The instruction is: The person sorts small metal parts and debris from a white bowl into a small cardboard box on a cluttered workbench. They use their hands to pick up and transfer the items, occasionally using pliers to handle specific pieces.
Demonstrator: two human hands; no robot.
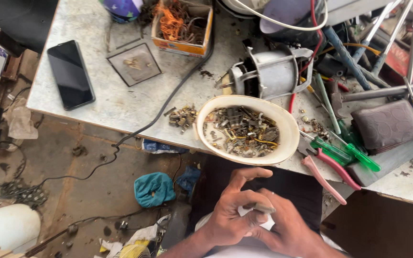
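Note:
My left hand (237, 208) and my right hand (288, 224) meet over my lap, just below the table edge. Together the fingers pinch a small flat metal piece (263, 208), with a bit of white paper or cloth under it. Right above the hands sits a cream oval bowl (290, 138) full of several small screws, nuts and metal parts. A small heap of brass bits (183, 117) lies left of the bowl. Behind the bowl lies a grey electric motor (271, 71) on its side.
On the worn white table (120, 105): a black phone (70, 74), a square plate (134, 63), a cardboard box of copper wire (182, 24), green-handled screwdrivers (352, 153), pink-handled pliers (326, 174), a brown wallet (387, 125). A black cable (168, 100) drops to the littered floor with a teal cloth (154, 188).

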